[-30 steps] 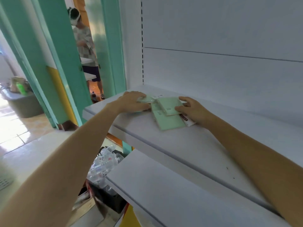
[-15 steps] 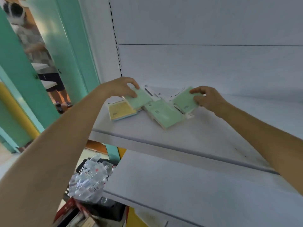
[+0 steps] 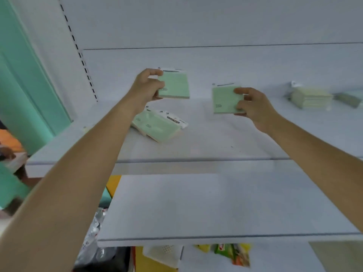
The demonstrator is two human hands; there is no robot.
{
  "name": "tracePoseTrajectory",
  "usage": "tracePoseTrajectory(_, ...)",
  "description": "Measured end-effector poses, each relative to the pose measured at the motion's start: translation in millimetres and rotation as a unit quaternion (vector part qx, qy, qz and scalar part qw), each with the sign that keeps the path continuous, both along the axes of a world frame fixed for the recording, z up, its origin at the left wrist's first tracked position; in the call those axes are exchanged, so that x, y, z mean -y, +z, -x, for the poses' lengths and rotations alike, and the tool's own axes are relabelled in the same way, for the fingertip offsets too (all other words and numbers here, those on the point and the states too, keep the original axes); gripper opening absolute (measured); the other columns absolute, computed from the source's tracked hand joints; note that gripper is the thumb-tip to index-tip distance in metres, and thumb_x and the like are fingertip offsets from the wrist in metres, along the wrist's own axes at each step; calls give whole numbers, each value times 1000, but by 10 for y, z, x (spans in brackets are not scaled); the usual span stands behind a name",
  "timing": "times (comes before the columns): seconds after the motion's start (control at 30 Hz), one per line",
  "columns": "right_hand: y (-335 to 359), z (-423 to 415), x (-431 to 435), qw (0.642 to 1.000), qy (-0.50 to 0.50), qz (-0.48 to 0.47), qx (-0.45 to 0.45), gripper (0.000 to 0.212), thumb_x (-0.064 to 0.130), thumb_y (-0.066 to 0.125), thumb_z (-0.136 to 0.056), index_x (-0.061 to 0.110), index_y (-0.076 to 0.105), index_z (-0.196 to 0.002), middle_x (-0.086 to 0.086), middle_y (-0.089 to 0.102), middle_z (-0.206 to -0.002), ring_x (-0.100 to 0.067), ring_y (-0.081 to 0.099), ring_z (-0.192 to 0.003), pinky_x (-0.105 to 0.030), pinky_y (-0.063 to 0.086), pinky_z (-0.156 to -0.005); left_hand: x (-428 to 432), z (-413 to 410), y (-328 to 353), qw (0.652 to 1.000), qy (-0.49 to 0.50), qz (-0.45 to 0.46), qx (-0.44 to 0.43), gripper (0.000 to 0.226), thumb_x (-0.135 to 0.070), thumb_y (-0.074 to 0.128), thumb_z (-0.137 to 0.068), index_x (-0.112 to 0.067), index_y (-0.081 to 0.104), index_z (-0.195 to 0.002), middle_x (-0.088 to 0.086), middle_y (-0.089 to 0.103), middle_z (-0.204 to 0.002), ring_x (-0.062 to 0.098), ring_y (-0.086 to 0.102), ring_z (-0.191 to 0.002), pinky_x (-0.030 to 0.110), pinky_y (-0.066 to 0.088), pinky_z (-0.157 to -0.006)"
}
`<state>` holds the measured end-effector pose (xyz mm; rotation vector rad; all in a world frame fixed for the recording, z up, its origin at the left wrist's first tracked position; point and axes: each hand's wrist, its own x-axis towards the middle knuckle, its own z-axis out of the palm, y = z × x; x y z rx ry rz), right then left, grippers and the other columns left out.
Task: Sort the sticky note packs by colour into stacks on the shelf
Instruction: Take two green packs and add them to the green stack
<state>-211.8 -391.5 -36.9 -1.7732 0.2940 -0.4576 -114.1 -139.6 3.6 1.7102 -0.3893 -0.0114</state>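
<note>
My left hand (image 3: pixel 147 87) holds a green sticky note pack (image 3: pixel 174 85) upright in the air above the white shelf (image 3: pixel 216 142). My right hand (image 3: pixel 253 107) grips a second green pack (image 3: pixel 224 100) to the right, also lifted clear of the shelf. Below my left hand, two green packs (image 3: pixel 157 125) lie overlapping on the shelf, white header cards toward the back. Far right on the same shelf sits a pale yellow stack of packs (image 3: pixel 310 98), with a blurred greenish pack (image 3: pixel 347 99) beside it.
A lower white shelf (image 3: pixel 206 209) juts out nearer to me. Under it are snack packets (image 3: pixel 231 252) and a clear plastic bag (image 3: pixel 94 238). A teal door frame (image 3: pixel 23 75) stands left of the shelving unit.
Both hands have lifted a green pack each off the shelf and raised them. The view has swung right, bringing the yellow stack into sight; the yellow pack at the left is hidden now.
</note>
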Motion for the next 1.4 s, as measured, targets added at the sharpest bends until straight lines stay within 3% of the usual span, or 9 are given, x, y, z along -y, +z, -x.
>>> tracePoseTrajectory(0.23,-100,753,876,997,-58,41,2,50,-10,44,-85,9,50,-131,-13,43,-137,-28,52,-112,-36,51,-89,1207,447,-156,997,-73,-8,30,35,0,51,-89,-11,53,-122,-7,49,-83,6,52,-66,5,44,-45)
tracePoseTrajectory(0.47,-166,1717,2098,992,-121,33,-20,51,-12,42,-86,9,48,-133,-9,45,-140,-29,52,-121,-41,50,-97,2681,1050,-413,998,-60,14,21,37,-3,55,-86,-13,54,-122,5,48,-108,17,55,-84,9,46,-49)
tracePoseTrajectory(0.67,-219,2215,2869,986,-159,30,-25,49,-9,42,-88,9,47,-133,-10,45,-140,-24,55,-109,-41,48,-100,3576,1415,-497,999,-24,39,18,36,-4,56,-85,-11,55,-121,8,51,-106,18,54,-95,7,48,-48)
tracePoseTrajectory(0.87,-264,2217,3221,986,-162,23,-26,50,-8,41,-88,13,47,-133,-5,47,-139,-18,55,-96,-42,48,-99,3990,1348,-363,999,5,47,21,34,-5,58,-84,-9,57,-118,9,54,-101,21,57,-91,33,53,-77)
tracePoseTrajectory(0.97,-262,2111,3417,985,-168,28,-24,51,-9,40,-88,13,48,-133,-4,46,-141,-16,53,-98,-30,49,-93,4219,1289,-276,998,-4,47,31,33,-6,59,-83,-10,58,-116,8,55,-99,21,58,-93,40,53,-88)
tracePoseTrajectory(1.1,-181,1883,3762,983,-182,26,-15,51,-11,38,-88,9,46,-134,-7,45,-142,-19,54,-98,-29,52,-88,4554,1171,-177,997,-24,59,48,32,-7,60,-82,-12,59,-115,6,56,-98,19,55,-89,29,53,-72)
tracePoseTrajectory(1.17,-120,1765,3949,980,-196,35,-7,51,-10,37,-88,8,45,-135,-8,43,-144,-24,55,-106,-16,54,-70,4729,1101,-153,996,-31,70,55,32,-8,60,-83,-13,59,-114,5,57,-100,17,53,-89,24,49,-65)
tracePoseTrajectory(1.3,-17,1495,4317,975,-222,16,18,49,-11,35,-89,2,41,-136,-14,40,-143,-32,47,-126,-17,51,-75,5032,1009,-185,996,-25,73,51,32,-11,60,-81,-17,60,-113,4,59,-101,17,54,-89,39,51,-89)
tracePoseTrajectory(1.4,37,1249,4538,974,-225,16,5,48,-9,35,-90,1,39,-137,-16,38,-144,-34,48,-125,-17,49,-78,5195,979,-219,996,-21,65,59,33,-10,60,-83,-14,59,-116,13,62,-113,18,54,-90,38,50,-91)
